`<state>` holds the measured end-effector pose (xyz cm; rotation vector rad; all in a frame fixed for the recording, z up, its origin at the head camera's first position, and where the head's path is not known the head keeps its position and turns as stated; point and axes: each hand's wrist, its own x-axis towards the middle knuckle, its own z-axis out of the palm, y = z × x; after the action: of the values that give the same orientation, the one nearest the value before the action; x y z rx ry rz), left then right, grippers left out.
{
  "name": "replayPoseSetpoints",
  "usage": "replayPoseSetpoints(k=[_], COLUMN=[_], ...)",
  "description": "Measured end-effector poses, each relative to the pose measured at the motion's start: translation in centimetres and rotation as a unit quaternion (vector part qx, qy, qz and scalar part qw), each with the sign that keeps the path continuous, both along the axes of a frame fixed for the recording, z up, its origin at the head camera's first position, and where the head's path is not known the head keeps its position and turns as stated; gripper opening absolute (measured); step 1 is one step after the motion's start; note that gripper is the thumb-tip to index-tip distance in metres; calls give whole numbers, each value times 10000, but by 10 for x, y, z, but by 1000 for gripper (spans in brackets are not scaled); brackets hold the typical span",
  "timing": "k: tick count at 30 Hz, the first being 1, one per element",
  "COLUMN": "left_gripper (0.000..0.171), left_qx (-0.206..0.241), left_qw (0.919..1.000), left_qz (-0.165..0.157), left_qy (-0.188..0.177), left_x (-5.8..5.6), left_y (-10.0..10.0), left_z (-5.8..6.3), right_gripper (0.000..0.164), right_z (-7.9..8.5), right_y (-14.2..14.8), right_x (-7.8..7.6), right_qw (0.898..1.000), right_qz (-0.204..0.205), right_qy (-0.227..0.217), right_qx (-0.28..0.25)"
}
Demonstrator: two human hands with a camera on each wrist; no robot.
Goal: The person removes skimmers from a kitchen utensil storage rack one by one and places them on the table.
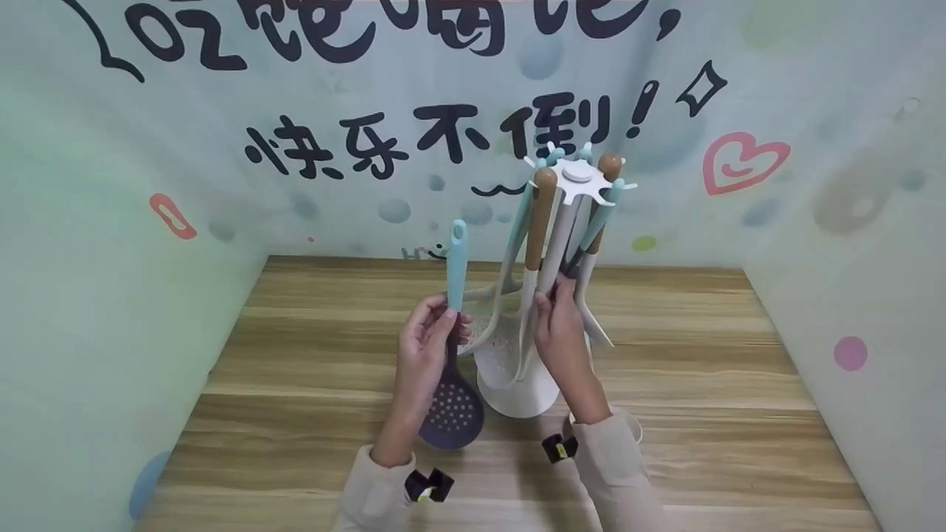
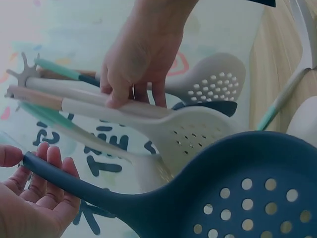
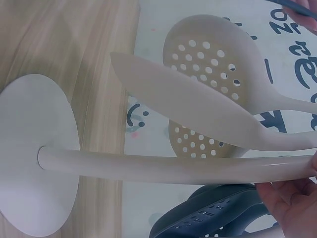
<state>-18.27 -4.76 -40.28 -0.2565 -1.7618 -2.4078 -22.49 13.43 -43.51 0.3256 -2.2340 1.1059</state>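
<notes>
My left hand (image 1: 423, 347) pinches a skimmer (image 1: 452, 417) just below its light-blue handle. Its dark, round, perforated head hangs downward, to the left of the utensil stand (image 1: 578, 176). In the left wrist view the skimmer's dark neck (image 2: 84, 191) lies across my fingers. My right hand (image 1: 560, 325) grips the stand's pale pole (image 3: 173, 167) around mid-height. Several utensils hang from the white hooked top, with light-blue or brown handles. Among them are a pale perforated skimmer (image 3: 252, 59), a pale turner (image 3: 193, 101) and a dark slotted utensil (image 3: 213, 213).
The stand's round white base (image 3: 37, 188) is on the wooden table (image 1: 318, 355). A pale utensil with a light-blue handle (image 2: 277, 99) lies at the right of the left wrist view. A white rim (image 1: 634, 425) shows beside the right sleeve. Printed cloth walls (image 1: 355, 222) border the table.
</notes>
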Motion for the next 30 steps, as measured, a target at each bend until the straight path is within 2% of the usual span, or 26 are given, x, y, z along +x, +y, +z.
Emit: replayPoseSetpoints(k=[6, 9, 13, 19, 24, 27, 30], left_gripper=[16, 14, 14, 14, 17, 24, 36], left_qx=[246, 303, 413, 513, 446, 318, 13], left_qw=[9977, 9941, 9887, 9841, 9826, 9835, 9844], left_qz=[470, 721, 889, 948, 976, 860, 597], left_qy=[-412, -756, -1135, -1415, -1514, -1559, -1655], left_x=[-13, -22, -33, -47, -54, -56, -56], left_y=[-11, -15, -21, -21, -19, -18, -19], left_z=[-17, -27, -42, -62, -70, -75, -80], right_gripper=[49, 48, 47, 48, 47, 47, 49], right_z=[-1, 0, 0, 1, 1, 0, 0], right_y=[0, 0, 0, -1, -1, -1, -1], right_x=[0, 0, 0, 1, 1, 2, 2], right_qw=[10000, 10000, 10000, 9998, 9996, 9996, 9996], right_qz=[7, 9, 21, 93, 99, 116, 131], right_qy=[48, 54, 49, -137, -196, -168, -156], right_qx=[-30, -30, -24, -117, -155, -189, -203])
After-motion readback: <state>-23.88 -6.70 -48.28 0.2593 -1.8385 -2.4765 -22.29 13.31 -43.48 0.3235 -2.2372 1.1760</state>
